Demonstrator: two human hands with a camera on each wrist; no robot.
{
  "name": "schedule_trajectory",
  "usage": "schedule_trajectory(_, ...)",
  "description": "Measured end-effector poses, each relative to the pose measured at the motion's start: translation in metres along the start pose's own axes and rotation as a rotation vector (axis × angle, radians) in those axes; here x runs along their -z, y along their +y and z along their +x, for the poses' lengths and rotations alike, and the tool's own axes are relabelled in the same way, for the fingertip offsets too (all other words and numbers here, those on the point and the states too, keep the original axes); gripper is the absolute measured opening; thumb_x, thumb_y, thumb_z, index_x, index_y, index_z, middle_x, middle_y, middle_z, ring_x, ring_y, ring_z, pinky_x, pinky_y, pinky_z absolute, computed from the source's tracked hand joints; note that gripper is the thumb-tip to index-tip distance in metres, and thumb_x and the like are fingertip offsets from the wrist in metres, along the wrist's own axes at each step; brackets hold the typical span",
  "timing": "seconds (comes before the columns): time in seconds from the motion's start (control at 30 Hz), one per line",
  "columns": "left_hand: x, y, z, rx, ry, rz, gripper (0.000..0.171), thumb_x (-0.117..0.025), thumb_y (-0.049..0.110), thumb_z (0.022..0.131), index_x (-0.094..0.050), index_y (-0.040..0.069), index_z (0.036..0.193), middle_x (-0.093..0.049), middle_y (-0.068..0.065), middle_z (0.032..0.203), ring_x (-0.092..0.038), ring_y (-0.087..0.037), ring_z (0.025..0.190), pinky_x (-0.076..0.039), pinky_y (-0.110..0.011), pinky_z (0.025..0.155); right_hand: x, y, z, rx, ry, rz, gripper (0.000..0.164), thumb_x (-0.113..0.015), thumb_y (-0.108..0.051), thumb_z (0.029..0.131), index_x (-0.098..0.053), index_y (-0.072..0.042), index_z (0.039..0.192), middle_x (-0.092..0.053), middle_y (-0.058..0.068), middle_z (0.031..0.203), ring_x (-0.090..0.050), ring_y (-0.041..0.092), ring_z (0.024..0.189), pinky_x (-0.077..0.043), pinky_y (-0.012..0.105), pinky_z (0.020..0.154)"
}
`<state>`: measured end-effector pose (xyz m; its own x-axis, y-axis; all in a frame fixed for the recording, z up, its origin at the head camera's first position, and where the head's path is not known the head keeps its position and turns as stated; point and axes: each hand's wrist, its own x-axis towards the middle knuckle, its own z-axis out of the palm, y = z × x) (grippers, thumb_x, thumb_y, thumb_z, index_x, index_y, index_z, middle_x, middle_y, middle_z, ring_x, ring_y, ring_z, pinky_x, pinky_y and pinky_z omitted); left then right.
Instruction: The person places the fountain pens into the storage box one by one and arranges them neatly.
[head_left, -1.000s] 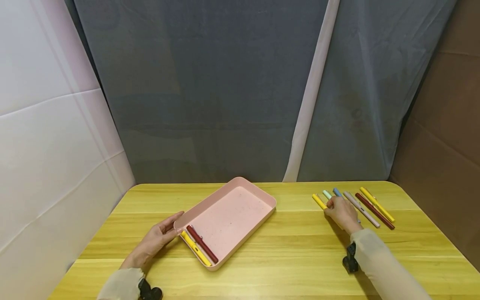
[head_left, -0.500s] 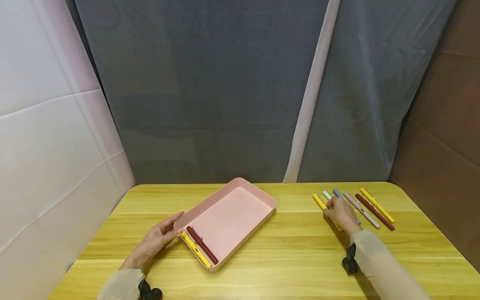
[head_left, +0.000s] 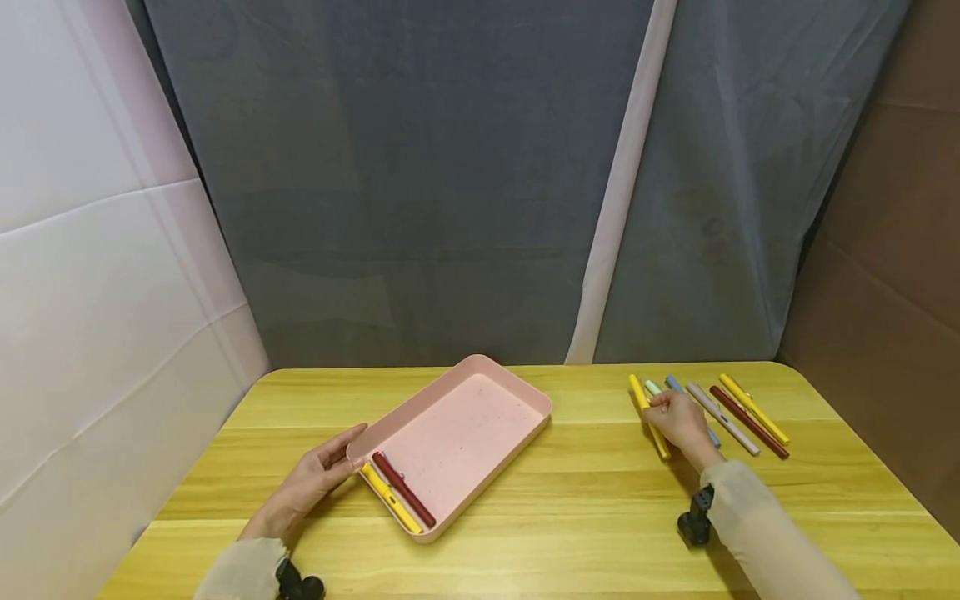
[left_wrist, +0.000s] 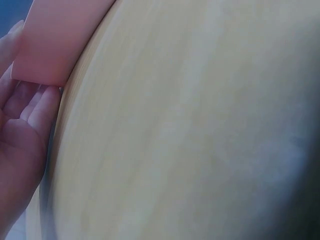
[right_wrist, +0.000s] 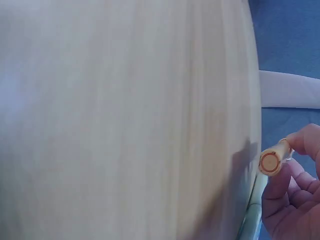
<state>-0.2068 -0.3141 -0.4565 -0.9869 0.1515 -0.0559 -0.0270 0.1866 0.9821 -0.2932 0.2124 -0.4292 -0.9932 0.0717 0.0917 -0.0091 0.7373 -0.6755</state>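
Pinching the yellow pen (head_left: 657, 437) between the thumb and fingers of my right hand (head_left: 681, 423), I have it just left of the mint pen (head_left: 654, 387). Rightward on the desk (head_left: 570, 517) lie the blue pen (head_left: 673, 384), grey pen (head_left: 723, 419), maroon pen (head_left: 750, 422) and another yellow pen (head_left: 754, 409). My left hand (head_left: 303, 482) touches the left corner of the pink tray (head_left: 480, 425), fingers nearly straight, thumb spread from them; inside lie a third yellow pen (head_left: 392, 498) and second maroon pen (head_left: 405, 490).

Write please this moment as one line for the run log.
right grip: pinches yellow pen | left grip: touches pink tray | inside tray: another yellow pen, dark-red pen | on table: five other pens
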Motion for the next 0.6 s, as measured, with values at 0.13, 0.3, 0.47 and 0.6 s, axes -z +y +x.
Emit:
schedule_trajectory(0.13, 0.0, 0.0, 0.0, 0.003, 0.005, -0.002, 0.067, -0.06, 0.012, 0.092, -0.026, -0.001, 0.147, -0.024, -0.024, 0.15, -0.048, 0.011, 0.106, -0.043, -0.011, 0.086, 0.001, -0.004, 0.0, -0.018, 0.0, 0.085, 0.031, -0.061, -0.014, 0.086, -0.06, 0.009, 0.107, -0.06, 0.023, 0.098, -0.055, 0.024, 0.077, -0.043, 0.027, 0.059)
schedule_trajectory(0.3, 0.0, 0.0, 0.0, 0.001, 0.003, -0.002, 0.067, -0.061, 0.012, 0.091, -0.026, -0.001, 0.147, -0.023, -0.024, 0.15, -0.048, 0.011, 0.106, -0.043, -0.011, 0.085, -0.001, -0.013, -0.001, -0.034, -0.002, 0.205, 0.033, -0.06, -0.012, 0.088, -0.058, 0.011, 0.112, -0.059, 0.021, 0.097, -0.052, 0.018, 0.075, -0.044, 0.024, 0.059)
schedule_trajectory(0.47, 0.0, 0.0, 0.0, -0.009, -0.008, -0.002, 0.066, -0.06, 0.012, 0.092, -0.025, -0.001, 0.147, -0.023, -0.025, 0.15, -0.048, 0.011, 0.106, -0.043, -0.011, 0.086, -0.002, -0.026, -0.001, -0.055, 0.01, 0.306, 0.032, -0.061, -0.01, 0.088, -0.057, 0.011, 0.112, -0.061, 0.011, 0.086, -0.051, 0.009, 0.065, -0.045, 0.021, 0.055)
schedule_trajectory(0.6, 0.0, 0.0, -0.001, -0.015, -0.011, 0.001, 0.066, -0.059, 0.011, 0.092, -0.025, -0.002, 0.147, -0.023, -0.026, 0.149, -0.048, 0.011, 0.106, -0.043, -0.012, 0.085, -0.004, -0.035, -0.001, -0.033, -0.016, 0.365, 0.032, -0.059, -0.009, 0.09, -0.055, 0.013, 0.113, -0.065, 0.014, 0.088, -0.053, 0.005, 0.063, -0.048, 0.022, 0.057)
